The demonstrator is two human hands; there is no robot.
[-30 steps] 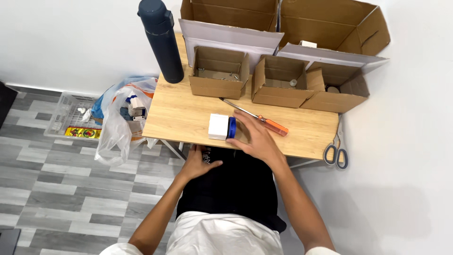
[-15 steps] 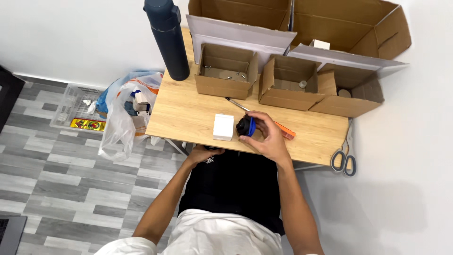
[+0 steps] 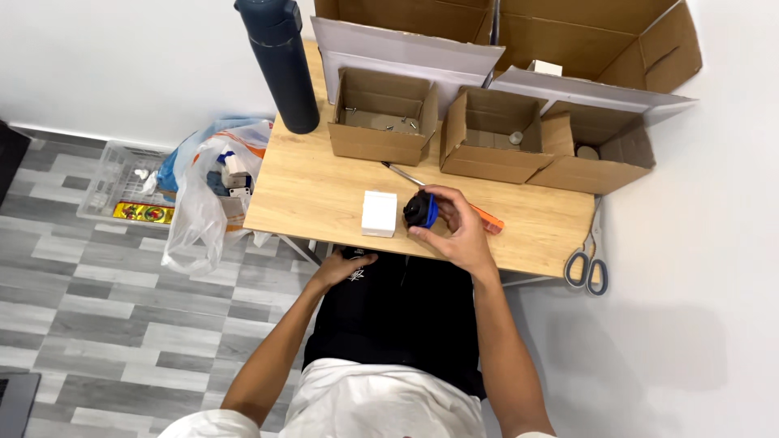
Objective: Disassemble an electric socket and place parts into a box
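— Desk surface? 
— Pale wood grain, with a small white box.
— And hands?
— Right hand curls around a round black-and-blue part above the desk's near edge. Left hand rests below it, grip unclear.

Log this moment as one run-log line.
right hand: grips black-and-blue round part above wooden table | left hand: empty, at table edge | white box: left of part | screwdriver: behind right hand

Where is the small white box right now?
In the head view, the small white box sits near the wooden table's front edge, just left of the black-and-blue object in the right hand.
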